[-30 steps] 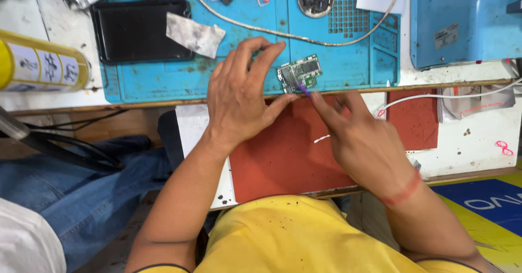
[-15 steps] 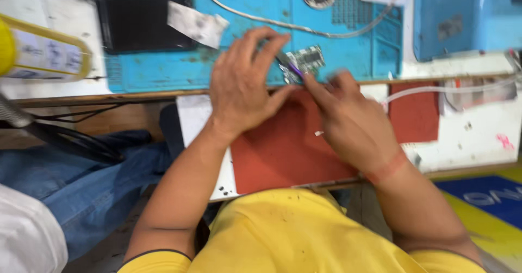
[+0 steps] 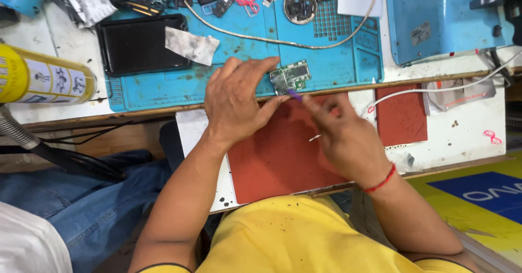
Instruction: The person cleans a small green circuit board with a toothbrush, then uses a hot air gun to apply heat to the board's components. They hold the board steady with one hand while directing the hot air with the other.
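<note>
My left hand (image 3: 236, 102) pinches the left edge of a small green circuit board (image 3: 291, 76) that lies near the front edge of the blue work mat (image 3: 239, 45). My right hand (image 3: 342, 137) grips a thin tool with a purple tip (image 3: 294, 95), and that tip touches the lower edge of the board. A red string is tied around my right wrist. A red-brown pad (image 3: 277, 159) lies under both hands.
A black phone (image 3: 141, 45) with a scrap of paper (image 3: 191, 46) lies on the mat's left. A yellow can (image 3: 43, 80) is at far left, a blue machine (image 3: 440, 15) at top right. White cables (image 3: 435, 90), a second red-brown pad (image 3: 401, 115) and loose parts lie around.
The view shifted between frames. My hands keep the same grip: left on the board, right pressing the purple-tipped tool at the board's lower edge.
</note>
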